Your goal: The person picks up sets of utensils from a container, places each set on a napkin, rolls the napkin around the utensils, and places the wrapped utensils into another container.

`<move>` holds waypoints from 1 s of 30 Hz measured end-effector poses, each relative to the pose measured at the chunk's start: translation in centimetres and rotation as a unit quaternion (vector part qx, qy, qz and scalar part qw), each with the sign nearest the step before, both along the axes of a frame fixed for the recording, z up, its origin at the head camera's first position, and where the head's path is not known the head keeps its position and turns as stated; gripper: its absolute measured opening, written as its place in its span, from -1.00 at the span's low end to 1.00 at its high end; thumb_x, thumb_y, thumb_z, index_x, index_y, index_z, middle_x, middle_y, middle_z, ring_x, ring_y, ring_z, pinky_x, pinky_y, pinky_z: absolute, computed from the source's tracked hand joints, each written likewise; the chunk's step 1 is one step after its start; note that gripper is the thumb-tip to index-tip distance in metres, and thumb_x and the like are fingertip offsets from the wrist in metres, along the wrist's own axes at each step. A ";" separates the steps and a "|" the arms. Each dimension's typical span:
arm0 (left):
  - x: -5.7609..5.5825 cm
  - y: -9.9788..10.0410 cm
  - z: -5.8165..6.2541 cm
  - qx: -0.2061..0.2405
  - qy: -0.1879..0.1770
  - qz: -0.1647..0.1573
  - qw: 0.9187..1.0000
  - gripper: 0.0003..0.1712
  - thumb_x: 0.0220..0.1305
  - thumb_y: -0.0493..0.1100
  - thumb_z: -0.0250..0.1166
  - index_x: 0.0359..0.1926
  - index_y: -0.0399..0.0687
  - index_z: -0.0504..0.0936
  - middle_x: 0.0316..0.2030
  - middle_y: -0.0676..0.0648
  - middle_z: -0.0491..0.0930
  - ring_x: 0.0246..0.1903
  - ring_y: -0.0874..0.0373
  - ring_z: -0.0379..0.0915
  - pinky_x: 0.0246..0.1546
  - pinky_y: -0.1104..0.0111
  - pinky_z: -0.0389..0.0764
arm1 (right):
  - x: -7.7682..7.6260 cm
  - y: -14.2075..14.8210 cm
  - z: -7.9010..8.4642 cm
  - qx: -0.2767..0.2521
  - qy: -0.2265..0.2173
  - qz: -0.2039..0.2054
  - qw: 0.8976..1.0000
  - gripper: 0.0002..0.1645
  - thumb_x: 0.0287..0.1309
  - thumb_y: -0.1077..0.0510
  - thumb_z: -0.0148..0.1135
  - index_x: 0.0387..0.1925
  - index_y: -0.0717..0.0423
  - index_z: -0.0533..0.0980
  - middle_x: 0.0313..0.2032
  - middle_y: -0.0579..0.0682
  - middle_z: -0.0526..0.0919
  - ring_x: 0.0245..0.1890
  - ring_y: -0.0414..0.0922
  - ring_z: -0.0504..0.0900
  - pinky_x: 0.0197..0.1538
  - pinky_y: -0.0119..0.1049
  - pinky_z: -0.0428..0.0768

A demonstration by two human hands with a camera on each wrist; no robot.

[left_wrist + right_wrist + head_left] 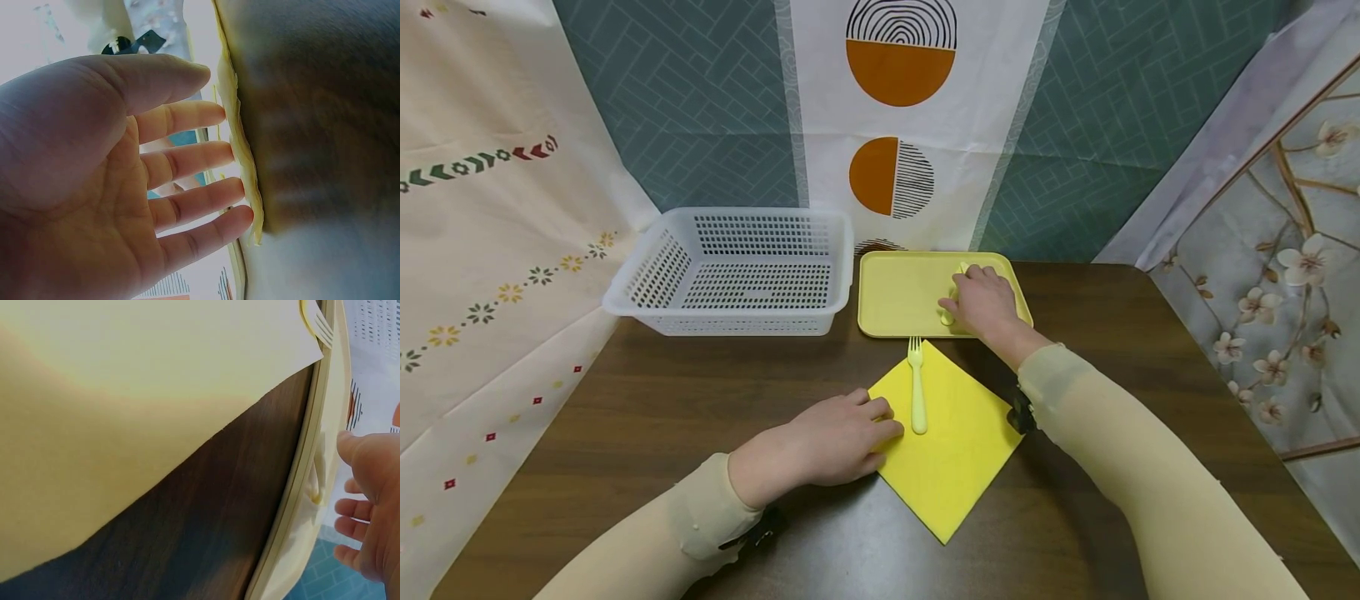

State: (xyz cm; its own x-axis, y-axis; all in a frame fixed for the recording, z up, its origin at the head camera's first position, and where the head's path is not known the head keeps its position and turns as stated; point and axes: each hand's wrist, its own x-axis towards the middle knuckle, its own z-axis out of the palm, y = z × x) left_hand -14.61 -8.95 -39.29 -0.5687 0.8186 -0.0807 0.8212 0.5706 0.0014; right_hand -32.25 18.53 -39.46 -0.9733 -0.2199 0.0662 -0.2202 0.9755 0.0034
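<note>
Napkin (pixel 955 437) (prob. soft, light, best pinched at edge) touched by straight-fingered L grip (pixel 831 437); utensil (pixel 947 317) partly covered by loose-fingered R grip (pixel 985 300), nothing held

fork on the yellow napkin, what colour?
Pale yellow-green. The fork shows best in the head view.

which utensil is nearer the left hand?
The fork on the yellow napkin, beside the left hand; the other utensil is at the tray, by the right hand.
</note>
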 end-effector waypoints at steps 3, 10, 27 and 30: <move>0.0 0.0 -0.1 0.001 0.003 -0.001 1.000 -0.64 0.53 -0.04 0.37 0.26 0.09 0.73 0.10 -0.01 0.64 -0.05 0.00 0.48 -0.05 0.26 0.58 | -0.2 -0.1 -0.1 0.000 0.002 -0.005 1.000 -0.27 0.64 -0.25 0.19 0.49 0.20 0.51 0.28 0.27 0.55 0.27 0.27 0.48 0.31 0.22 0.49; -0.1 0.0 -0.1 -0.002 0.001 0.000 1.000 -0.64 0.53 -0.03 0.37 0.27 0.09 0.72 0.10 -0.01 0.63 -0.05 0.01 0.47 -0.05 0.26 0.57 | -0.6 -0.2 -0.3 0.002 -0.004 -0.006 1.000 -0.31 0.64 -0.25 0.19 0.37 0.22 0.58 0.18 0.26 0.61 0.16 0.26 0.54 0.25 0.22 0.52; -0.2 -0.1 -0.2 -0.001 -0.002 0.000 1.000 -0.64 0.54 -0.03 0.37 0.27 0.09 0.72 0.09 0.00 0.63 -0.05 0.01 0.46 -0.03 0.26 0.57 | -0.8 -0.2 -0.7 -0.015 -0.026 -0.008 1.000 -0.42 0.61 -0.20 0.26 0.33 0.13 0.64 0.18 0.21 0.67 0.16 0.25 0.56 0.25 0.22 0.53; -0.1 -0.1 -0.1 -0.002 -0.005 0.001 1.000 -0.63 0.54 -0.03 0.36 0.28 0.09 0.72 0.09 0.00 0.63 -0.04 0.01 0.47 -0.02 0.25 0.57 | -0.8 -0.3 -0.7 -0.021 -0.030 -0.004 0.999 -0.44 0.60 -0.18 0.27 0.33 0.13 0.64 0.17 0.21 0.67 0.15 0.25 0.56 0.23 0.21 0.53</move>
